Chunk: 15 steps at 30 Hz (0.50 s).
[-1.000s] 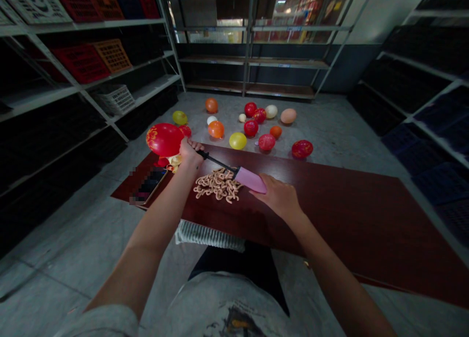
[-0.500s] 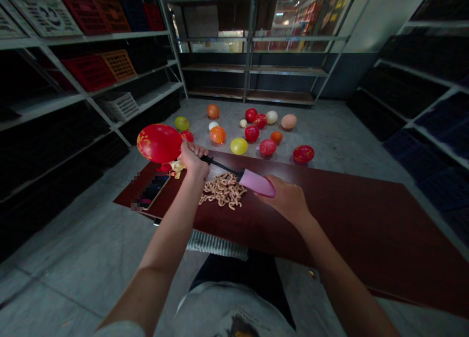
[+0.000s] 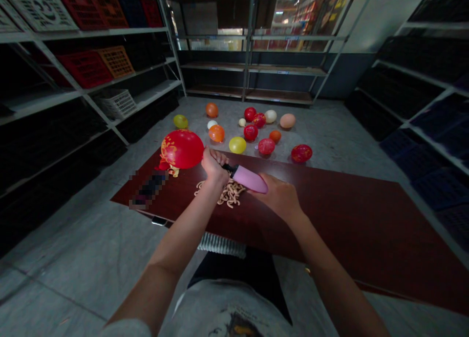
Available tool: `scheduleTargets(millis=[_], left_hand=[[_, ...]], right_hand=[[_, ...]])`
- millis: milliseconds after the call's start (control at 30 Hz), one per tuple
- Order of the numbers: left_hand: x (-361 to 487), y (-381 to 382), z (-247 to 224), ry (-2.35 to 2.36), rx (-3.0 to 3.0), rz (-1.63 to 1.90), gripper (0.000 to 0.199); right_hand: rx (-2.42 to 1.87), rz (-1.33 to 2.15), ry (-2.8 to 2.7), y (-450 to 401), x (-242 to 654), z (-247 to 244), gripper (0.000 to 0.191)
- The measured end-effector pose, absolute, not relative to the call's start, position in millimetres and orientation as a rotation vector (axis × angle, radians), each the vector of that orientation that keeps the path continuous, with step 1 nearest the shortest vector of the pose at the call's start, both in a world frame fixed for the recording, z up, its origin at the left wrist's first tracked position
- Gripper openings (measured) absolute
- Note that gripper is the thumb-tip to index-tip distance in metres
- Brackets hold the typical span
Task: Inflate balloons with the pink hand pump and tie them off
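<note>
My left hand [image 3: 215,165] is closed around the neck of an inflated red balloon [image 3: 185,149] with yellow print, where it meets the black front end of a balloon pump. My right hand [image 3: 280,195] grips the rear of that balloon pump [image 3: 251,179], which has a pink barrel. Little of the black rod shows between the hands. Below the pump, a pile of beige curled pieces [image 3: 230,195] lies on the dark red table [image 3: 351,220], partly hidden by my left hand and wrist. Limp red and cream balloons [image 3: 173,171] lie under the inflated one.
A blurred-out dark flat object [image 3: 149,188] lies at the table's left end. Several inflated balloons, among them a yellow balloon [image 3: 237,145], rest on the concrete floor beyond. Metal shelves [image 3: 249,71] stand at the back, with crates [image 3: 84,68] on the left-hand rack.
My left hand and the red balloon have moved right, toward my right hand. The pump has shortened: its black rod, long before, has mostly slid into the pink barrel.
</note>
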<state>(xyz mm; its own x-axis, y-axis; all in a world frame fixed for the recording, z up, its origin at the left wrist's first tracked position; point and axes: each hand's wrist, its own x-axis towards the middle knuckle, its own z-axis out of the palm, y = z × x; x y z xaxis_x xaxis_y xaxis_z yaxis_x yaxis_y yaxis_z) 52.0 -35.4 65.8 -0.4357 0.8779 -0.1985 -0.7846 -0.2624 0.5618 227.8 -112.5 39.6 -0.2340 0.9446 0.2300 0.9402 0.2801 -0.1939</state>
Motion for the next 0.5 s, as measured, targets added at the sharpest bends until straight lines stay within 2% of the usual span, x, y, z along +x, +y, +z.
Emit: scheduleTargets(millis=[500], left_hand=[[-32, 4, 73, 0.804, 0.072, 1.923, 0.037]], right_hand=[[-1.555, -0.232, -2.249, -105, 260, 13, 0.055]])
